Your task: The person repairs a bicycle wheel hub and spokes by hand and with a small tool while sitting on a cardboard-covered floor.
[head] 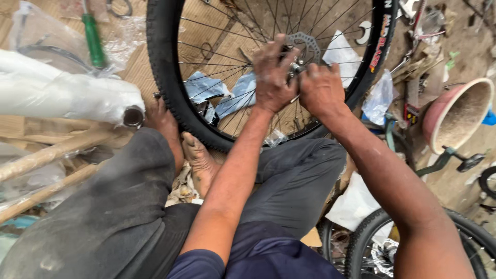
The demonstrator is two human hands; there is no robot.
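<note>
Cluttered floor, one wheel (pixel 170 62), two hands (pixel 272 72) at hub (pixel 295 67)

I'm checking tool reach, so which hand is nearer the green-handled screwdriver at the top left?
Left. The left hand is at the wheel hub, on the side toward the green-handled screwdriver. The right hand sits on the hub's far side, farther away.
</note>
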